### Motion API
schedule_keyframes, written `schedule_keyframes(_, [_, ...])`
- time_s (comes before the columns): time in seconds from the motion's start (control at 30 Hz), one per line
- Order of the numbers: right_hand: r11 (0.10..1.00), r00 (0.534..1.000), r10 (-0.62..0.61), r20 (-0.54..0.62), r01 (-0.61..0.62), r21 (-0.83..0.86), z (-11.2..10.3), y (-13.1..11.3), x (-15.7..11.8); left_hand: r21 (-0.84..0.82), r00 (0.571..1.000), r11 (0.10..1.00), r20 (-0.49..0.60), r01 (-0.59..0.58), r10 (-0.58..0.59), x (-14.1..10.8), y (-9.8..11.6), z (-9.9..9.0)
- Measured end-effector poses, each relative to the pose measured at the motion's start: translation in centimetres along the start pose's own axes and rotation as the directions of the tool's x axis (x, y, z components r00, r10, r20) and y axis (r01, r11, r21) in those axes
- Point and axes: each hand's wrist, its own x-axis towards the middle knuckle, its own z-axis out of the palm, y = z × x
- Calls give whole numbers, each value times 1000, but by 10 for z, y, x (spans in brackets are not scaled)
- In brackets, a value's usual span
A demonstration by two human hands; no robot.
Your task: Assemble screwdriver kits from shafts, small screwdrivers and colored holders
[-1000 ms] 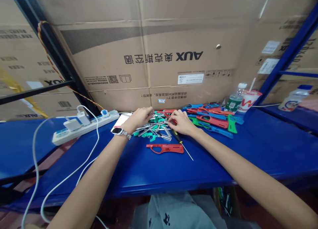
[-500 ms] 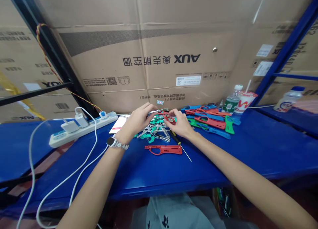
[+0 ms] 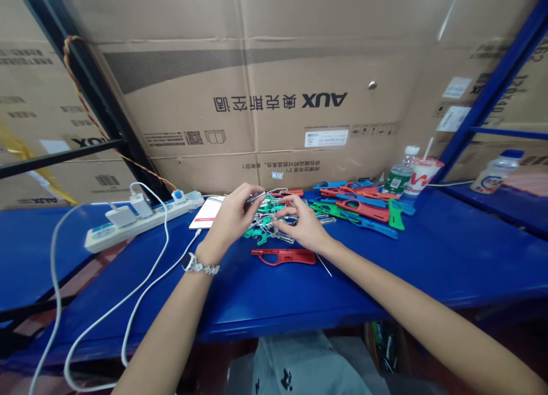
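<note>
Pinched in the fingers of my left hand (image 3: 235, 215) is a thin metal tube (image 3: 256, 197), held above the pile. My right hand (image 3: 303, 222) reaches over small green plastic parts (image 3: 257, 234) and clear and metal pieces, its fingers curved and apart; whether a fingertip touches a part is hard to see. Just behind the hands lies a red lighter shell (image 3: 295, 193). Another red lighter-shaped half shell (image 3: 289, 256) lies flat in front of the pile. A screwdriver shaft (image 3: 324, 265) sticks out from under my right hand, which hides its handle.
Red, blue and green lighter shells (image 3: 363, 208) are heaped to the right, before a bottle (image 3: 398, 172) and a paper cup (image 3: 422, 177). At left are a power strip (image 3: 145, 222), white cables (image 3: 145, 292) and a phone (image 3: 204, 213). A large carton (image 3: 274, 69) stands behind.
My right hand has left the red shell, which now lies at the back, and has moved down over the small parts. My left hand still holds the metal tube.
</note>
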Motion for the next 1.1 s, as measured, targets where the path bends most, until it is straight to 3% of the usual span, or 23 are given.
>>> schedule_keyframes(0.17, [999,999,-36,-38,35,-27,-12,-4,-2,26,996,999,68,48,-49,-6,1,-9])
schedule_keyframes(0.27, [978,1000,-13,-19,8,-211,-24,-12,-8,26,981,998,186,51,-55,-12,2,-13])
schedule_keyframes(0.4, [903,992,-52,113,95,-420,-34,-23,-19,-6,959,995,266,97,-92,-18,4,-15])
schedule_keyframes(0.63, [955,946,55,319,43,-294,-35,-18,-34,36,899,984,401,175,-174,-31,5,-16])
schedule_keyframes(0.97, [955,926,106,362,7,-297,-25,-8,-36,60,787,966,568,253,-241,-46,3,-18])
schedule_keyframes(1.03, [960,925,104,365,2,-280,-24,-6,-36,77,815,978,541,196,-206,-48,4,-18])
schedule_keyframes(1.1, [962,923,98,371,7,-272,-23,-5,-36,89,879,992,461,88,-120,-51,8,-18])
